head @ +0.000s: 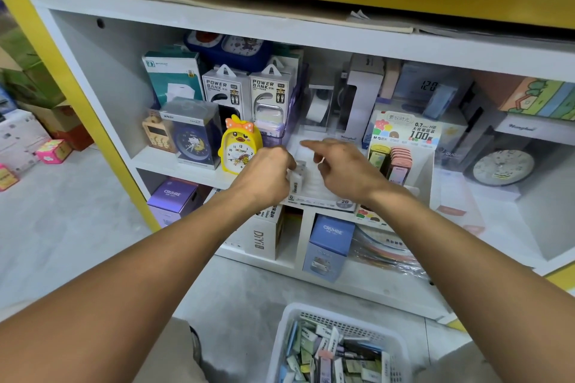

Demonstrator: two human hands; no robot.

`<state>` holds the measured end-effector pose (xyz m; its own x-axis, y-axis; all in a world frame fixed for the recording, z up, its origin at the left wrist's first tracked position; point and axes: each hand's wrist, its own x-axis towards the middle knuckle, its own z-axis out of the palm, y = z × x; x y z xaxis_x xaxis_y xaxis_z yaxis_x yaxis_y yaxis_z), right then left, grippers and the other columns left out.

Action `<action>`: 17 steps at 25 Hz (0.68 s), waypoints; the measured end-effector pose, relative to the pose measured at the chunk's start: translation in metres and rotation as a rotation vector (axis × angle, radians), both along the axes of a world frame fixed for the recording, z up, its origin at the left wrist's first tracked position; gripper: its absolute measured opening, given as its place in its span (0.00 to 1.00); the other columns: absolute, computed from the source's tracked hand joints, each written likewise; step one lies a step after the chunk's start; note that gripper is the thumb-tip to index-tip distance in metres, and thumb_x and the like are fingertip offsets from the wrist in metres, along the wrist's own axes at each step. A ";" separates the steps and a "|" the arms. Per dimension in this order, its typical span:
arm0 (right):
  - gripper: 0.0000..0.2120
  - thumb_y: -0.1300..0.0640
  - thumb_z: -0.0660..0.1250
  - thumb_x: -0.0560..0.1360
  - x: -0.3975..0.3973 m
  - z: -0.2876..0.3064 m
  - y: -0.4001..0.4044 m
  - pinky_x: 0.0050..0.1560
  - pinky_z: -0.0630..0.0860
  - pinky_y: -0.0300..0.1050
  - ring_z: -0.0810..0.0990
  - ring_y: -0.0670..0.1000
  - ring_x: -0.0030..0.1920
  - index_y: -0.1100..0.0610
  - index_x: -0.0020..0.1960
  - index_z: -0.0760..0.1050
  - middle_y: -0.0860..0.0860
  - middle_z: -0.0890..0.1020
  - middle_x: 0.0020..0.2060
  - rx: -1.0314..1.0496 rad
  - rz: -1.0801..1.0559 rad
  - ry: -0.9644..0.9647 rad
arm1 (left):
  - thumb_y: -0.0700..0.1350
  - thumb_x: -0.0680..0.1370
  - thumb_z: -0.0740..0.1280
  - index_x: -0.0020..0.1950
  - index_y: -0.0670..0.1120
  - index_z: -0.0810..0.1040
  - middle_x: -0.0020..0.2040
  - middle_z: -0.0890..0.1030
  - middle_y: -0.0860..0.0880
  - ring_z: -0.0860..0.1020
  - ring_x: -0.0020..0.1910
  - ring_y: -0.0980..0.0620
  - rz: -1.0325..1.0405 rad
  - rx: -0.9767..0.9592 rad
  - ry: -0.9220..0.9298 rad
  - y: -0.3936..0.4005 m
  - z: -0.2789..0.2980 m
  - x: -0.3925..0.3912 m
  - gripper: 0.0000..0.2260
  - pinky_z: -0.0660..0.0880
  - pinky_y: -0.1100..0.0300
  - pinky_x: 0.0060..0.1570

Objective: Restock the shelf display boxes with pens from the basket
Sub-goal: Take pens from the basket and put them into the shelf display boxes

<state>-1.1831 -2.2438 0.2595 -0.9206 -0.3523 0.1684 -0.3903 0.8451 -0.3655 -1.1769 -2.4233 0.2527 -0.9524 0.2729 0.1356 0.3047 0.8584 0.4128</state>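
Left hand grip pinches small white packs at white display box; right hand w/ forefinger out, released.

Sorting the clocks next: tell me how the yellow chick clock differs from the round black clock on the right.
The yellow chick clock is bright, chick-shaped with an orange bow, and stands beside the left hand. The round black clock is dark, plain and sits far right. Both have white dials.

Two white hanging boxes at the back of the shelf read "POWER BANK". Down on the lower shelf, a purple box on the left and a blue box to its right both say "CRUHRE". A white carton between them reads "DIY". The refill display box on the right shows "0.7", "HB" and "100". The white display box's front strip shows "2B".
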 end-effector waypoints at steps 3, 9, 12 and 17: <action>0.18 0.65 0.61 0.79 0.021 0.009 0.017 0.52 0.76 0.40 0.78 0.49 0.51 0.53 0.65 0.78 0.49 0.80 0.52 -0.098 -0.106 -0.003 | 0.34 0.72 0.64 0.59 0.44 0.82 0.57 0.78 0.43 0.78 0.53 0.42 0.038 -0.029 0.030 0.001 -0.001 0.014 0.17 0.76 0.55 0.45; 0.15 0.65 0.64 0.73 0.106 -0.051 0.045 0.46 0.75 0.35 0.80 0.41 0.42 0.52 0.53 0.84 0.49 0.84 0.44 0.125 0.017 -0.276 | 0.39 0.72 0.68 0.56 0.45 0.81 0.48 0.82 0.48 0.78 0.47 0.49 -0.306 -0.228 -0.311 0.036 -0.046 0.073 0.13 0.72 0.61 0.45; 0.16 0.62 0.62 0.76 0.137 -0.123 0.060 0.60 0.76 0.47 0.77 0.54 0.60 0.51 0.60 0.81 0.53 0.80 0.59 0.382 0.006 -0.582 | 0.40 0.74 0.69 0.59 0.38 0.79 0.44 0.81 0.43 0.79 0.39 0.47 -0.431 -0.409 -0.620 0.061 -0.089 0.092 0.14 0.78 0.54 0.40; 0.14 0.65 0.63 0.75 0.201 -0.238 0.080 0.57 0.79 0.50 0.79 0.60 0.58 0.63 0.58 0.80 0.60 0.81 0.58 0.326 -0.201 -0.846 | 0.47 0.75 0.72 0.35 0.40 0.69 0.37 0.74 0.43 0.74 0.39 0.45 -0.420 -0.526 -0.712 0.092 -0.189 0.137 0.16 0.72 0.54 0.35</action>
<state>-0.9824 -2.1641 0.0212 -0.7409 -0.0846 -0.6662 0.0631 0.9789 -0.1944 -1.0400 -2.3316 0.0640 -0.5758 0.4691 -0.6696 0.4553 0.8643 0.2140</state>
